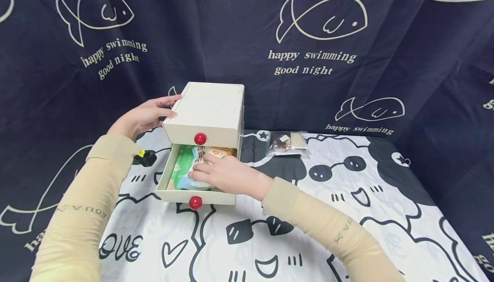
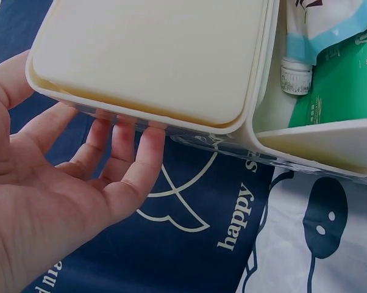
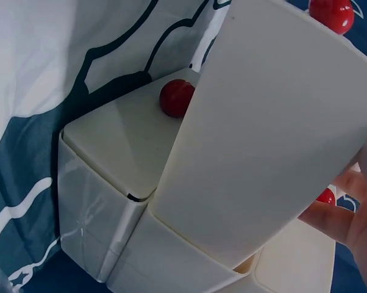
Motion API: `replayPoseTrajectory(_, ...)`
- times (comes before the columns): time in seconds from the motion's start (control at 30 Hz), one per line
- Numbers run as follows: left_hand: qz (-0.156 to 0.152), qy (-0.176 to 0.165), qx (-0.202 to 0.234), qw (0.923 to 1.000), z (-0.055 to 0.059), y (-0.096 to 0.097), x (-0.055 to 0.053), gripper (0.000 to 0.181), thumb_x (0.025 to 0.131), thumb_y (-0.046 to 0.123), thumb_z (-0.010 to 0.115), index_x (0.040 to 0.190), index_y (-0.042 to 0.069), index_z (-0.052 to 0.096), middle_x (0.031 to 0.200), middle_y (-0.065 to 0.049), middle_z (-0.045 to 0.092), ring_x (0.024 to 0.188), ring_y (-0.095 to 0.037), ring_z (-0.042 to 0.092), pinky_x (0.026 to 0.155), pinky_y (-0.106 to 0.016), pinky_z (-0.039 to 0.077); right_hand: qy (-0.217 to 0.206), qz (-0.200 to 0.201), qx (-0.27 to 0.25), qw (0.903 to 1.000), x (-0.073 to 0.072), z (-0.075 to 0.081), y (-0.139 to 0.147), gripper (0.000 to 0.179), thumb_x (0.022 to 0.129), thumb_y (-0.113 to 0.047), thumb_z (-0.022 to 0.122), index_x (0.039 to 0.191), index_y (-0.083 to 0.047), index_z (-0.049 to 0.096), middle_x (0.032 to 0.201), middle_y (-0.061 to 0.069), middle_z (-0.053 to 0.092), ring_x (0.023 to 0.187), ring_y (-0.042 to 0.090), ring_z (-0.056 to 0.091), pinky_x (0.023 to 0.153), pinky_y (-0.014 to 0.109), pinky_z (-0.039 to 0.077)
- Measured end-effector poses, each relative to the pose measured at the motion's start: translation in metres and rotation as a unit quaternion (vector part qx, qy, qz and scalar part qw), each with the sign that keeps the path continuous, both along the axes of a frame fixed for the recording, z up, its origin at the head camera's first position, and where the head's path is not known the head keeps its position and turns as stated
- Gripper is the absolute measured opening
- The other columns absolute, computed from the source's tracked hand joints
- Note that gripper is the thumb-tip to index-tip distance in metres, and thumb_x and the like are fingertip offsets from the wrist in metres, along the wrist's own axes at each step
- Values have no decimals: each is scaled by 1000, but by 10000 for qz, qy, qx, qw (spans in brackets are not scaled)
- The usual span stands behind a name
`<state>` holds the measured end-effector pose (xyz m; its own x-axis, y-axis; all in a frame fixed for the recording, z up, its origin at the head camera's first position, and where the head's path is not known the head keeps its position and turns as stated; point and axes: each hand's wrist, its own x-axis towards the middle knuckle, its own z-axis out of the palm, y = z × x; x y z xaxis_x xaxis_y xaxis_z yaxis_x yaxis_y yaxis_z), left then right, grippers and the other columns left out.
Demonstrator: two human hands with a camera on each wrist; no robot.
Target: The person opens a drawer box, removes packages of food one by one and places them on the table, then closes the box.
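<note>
A white drawer cabinet (image 1: 210,106) with red knobs stands on the table, its middle drawer (image 1: 167,195) pulled out. Inside lie a green packet (image 1: 181,166) and a pale blue and white pouch (image 1: 189,183); the left wrist view shows its white screw cap (image 2: 296,78). My left hand (image 1: 144,116) rests its fairly straight fingers against the cabinet's left side, near the top. Over the drawer, my right hand (image 1: 227,174) reaches in from the right and its fingertips lie on the pouch. In the right wrist view the drawer wall (image 3: 263,134) hides part of that hand.
Below the pulled-out drawer sits a pushed-in one with a red knob (image 3: 177,97). A clear plastic bag (image 1: 287,144) with dark and beige contents lies right of the cabinet. Left of it is a small black object (image 1: 146,158) with a yellow tag. Dark fabric hangs behind.
</note>
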<state>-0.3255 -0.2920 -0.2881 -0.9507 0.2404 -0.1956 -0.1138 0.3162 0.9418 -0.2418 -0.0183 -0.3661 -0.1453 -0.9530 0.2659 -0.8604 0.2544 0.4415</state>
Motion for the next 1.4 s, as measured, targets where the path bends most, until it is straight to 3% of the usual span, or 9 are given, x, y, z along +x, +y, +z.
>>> replayPoseTrajectory(0.37,36,12,-22,10000,-1,0,0,68,92,4,57,150,20,25,154,-11,18,122,-23,37,80,-25,48,517,-102,-783,9955,1,-4,3,34,92,-11,53,122,-26,56,122,-9,58,90,21,55,53,27,48)
replayPoseTrajectory(0.63,112,-34,-25,9999,-3,0,-2,69,90,5,59,150,21,27,155,-10,18,122,-24,37,80,-25,49,884,275,-1283,9874,4,-6,4,27,94,-10,49,115,-24,56,112,-8,59,86,17,54,57,23,46)
replayPoseTrajectory(0.93,17,-13,0,10000,-1,1,-1,68,92,4,57,151,20,25,155,-11,17,123,-23,37,81,-25,48,906,597,-1460,9833,9,-8,7,26,99,-8,41,113,-23,58,105,-8,58,89,18,52,65,26,47)
replayPoseTrajectory(1.23,65,-44,-13,10000,0,1,0,68,92,4,56,151,21,25,156,-10,16,124,-23,36,79,-25,49,1131,937,-1796,9727,20,1,13,30,101,-8,35,111,-22,59,104,-8,60,85,18,54,60,25,45)
replayPoseTrajectory(1.4,47,-27,-21,10000,-1,1,0,68,92,4,56,151,21,25,156,-10,16,123,-22,36,80,-25,49,1423,1093,-1986,9635,26,4,15,23,98,-10,44,108,-23,60,100,-9,61,83,18,56,55,23,43)
